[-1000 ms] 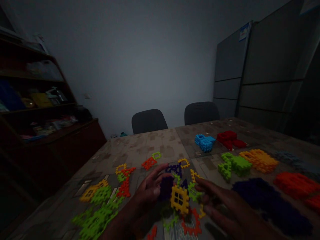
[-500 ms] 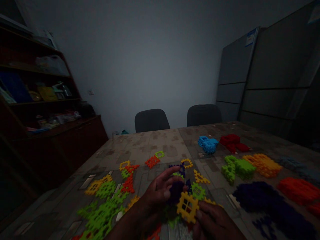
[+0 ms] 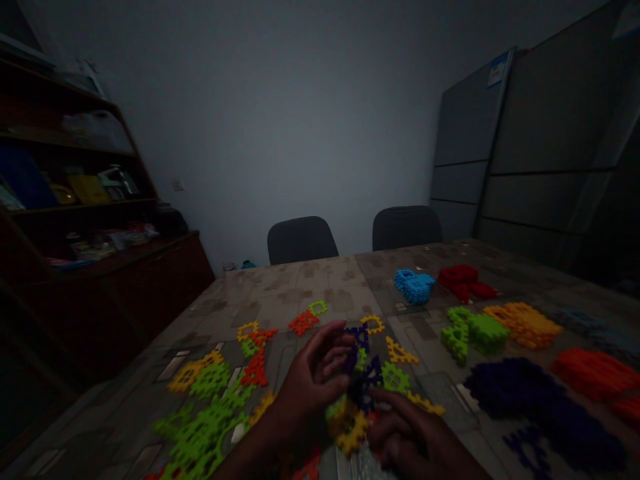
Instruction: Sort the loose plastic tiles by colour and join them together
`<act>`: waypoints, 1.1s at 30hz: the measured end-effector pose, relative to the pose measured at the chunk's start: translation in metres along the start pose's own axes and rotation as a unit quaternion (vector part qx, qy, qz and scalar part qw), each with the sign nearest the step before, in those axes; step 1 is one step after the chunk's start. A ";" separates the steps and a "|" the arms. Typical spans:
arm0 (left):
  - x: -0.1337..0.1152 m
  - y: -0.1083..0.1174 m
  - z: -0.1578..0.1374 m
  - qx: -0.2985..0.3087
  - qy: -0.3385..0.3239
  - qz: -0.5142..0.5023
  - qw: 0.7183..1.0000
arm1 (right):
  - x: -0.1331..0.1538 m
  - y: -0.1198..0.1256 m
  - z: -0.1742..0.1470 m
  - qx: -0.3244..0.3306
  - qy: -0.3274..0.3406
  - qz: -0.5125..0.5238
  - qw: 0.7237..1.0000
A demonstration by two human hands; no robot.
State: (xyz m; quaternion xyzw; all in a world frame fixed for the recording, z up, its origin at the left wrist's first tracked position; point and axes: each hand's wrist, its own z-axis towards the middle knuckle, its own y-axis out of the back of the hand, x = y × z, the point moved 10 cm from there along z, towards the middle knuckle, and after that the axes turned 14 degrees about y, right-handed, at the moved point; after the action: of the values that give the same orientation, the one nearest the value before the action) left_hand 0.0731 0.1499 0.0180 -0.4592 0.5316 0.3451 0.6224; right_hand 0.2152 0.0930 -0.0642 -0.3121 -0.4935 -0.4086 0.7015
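My left hand [image 3: 313, 380] is raised over the middle of the near table. Its fingers are half curled, the thumb stands apart, and I see nothing gripped in it. Beside its fingertips are dark purple toothed plastic pieces [image 3: 371, 373]. My right hand [image 3: 413, 427] comes in from the lower right, its index finger stretched to the near edge of the purple pieces and the other fingers bent. Low between the hands is a yellow toothed square piece [image 3: 351, 430], blurred and clear of the right fingers. A green square window piece [image 3: 395, 378] lies just beyond the right hand.
Loose green pieces [image 3: 200, 427], orange pieces [image 3: 255, 369] and yellow pieces [image 3: 185, 377] spread to the left. On the right stand stacks: blue [image 3: 415, 287], red [image 3: 460, 277], green [image 3: 487, 333], yellow [image 3: 530, 325], orange [image 3: 595, 373] and purple [image 3: 515, 387]. Two chairs [image 3: 303, 240] are behind the table.
The yellow square piece has left my right hand and sits lower, between the hands. My right index finger has stretched toward the purple pieces. My left hand has opened somewhat and shifted slightly left.
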 end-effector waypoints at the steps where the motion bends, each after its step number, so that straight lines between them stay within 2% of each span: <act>1: 0.000 -0.003 -0.002 -0.008 -0.010 0.061 0.998 | 0.003 0.002 0.001 -0.003 -0.003 -0.003 1.000; 5: 0.002 -0.024 -0.018 -0.010 -0.034 0.277 0.960 | 0.022 0.020 0.004 -0.076 -0.012 -0.021 0.997; 8: 0.005 -0.043 -0.031 0.019 -0.084 0.381 0.920 | 0.032 0.026 0.003 -0.108 -0.003 -0.039 0.993; 11: 0.010 -0.061 -0.039 0.056 -0.145 0.436 0.887 | 0.034 0.023 0.003 -0.097 0.008 -0.042 0.994; 15: 0.013 -0.074 -0.043 0.095 -0.189 0.452 0.867 | 0.037 0.025 0.004 -0.092 0.009 -0.087 0.992; 17: 0.006 -0.073 -0.045 0.078 -0.204 0.466 0.858 | 0.042 0.024 0.005 -0.076 -0.002 -0.109 0.991; 21: -0.016 -0.060 -0.047 -0.014 -0.220 0.476 0.851 | 0.070 0.035 0.008 -0.061 -0.010 -0.181 0.982; 23: -0.023 -0.050 -0.048 -0.058 -0.225 0.468 0.853 | 0.098 0.056 0.007 -0.085 0.009 -0.234 0.969; 25: -0.024 -0.041 -0.046 -0.090 -0.223 0.466 0.852 | 0.129 0.091 0.001 -0.159 0.021 -0.268 0.950; 27: -0.023 -0.034 -0.043 -0.109 -0.217 0.466 0.851 | 0.157 0.136 -0.016 -0.266 0.005 -0.306 0.914; 29: -0.022 -0.031 -0.040 -0.113 -0.216 0.464 0.852 | 0.180 0.180 -0.045 -0.382 -0.019 -0.331 0.863; 31: -0.024 -0.030 -0.039 -0.115 -0.228 0.458 0.851 | 0.188 0.212 -0.076 -0.437 -0.058 -0.353 0.826; 33: -0.028 -0.031 -0.039 -0.116 -0.237 0.457 0.849 | 0.181 0.232 -0.099 -0.430 -0.081 -0.370 0.820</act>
State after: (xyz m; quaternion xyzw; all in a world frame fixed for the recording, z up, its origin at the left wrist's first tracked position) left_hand 0.0824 0.1048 0.0513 -0.1375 0.4734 0.7483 0.4439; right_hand 0.4956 0.0706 0.0681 -0.4073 -0.4010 -0.7816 0.2497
